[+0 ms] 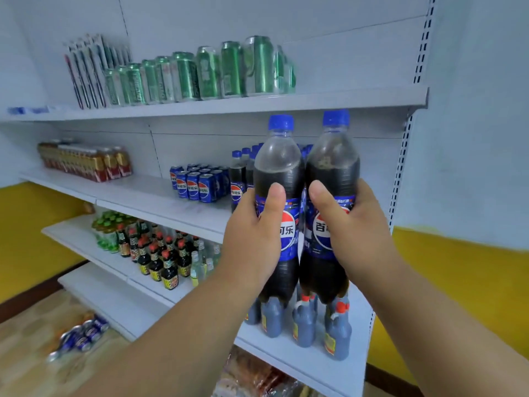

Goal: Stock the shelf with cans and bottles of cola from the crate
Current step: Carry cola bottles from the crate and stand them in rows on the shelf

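Where hands [252,233] grip, bottle labels [289,224] perhaps half-hidden.

The scene is evenly and softly lit, with a cool bluish cast laid over the white metal shelving unit [257,104]; no single light source can be made out. Only faint shadows are seen under the shelf boards. Pale highlights are caught on the shiny green drink cans [206,74] of the top board. Strong wide-angle distortion is shown: boards are bent and splayed towards the edges. The blue cans lying on the floor [81,335] at the lower left are smeared by blur, and fine detail is softened throughout.
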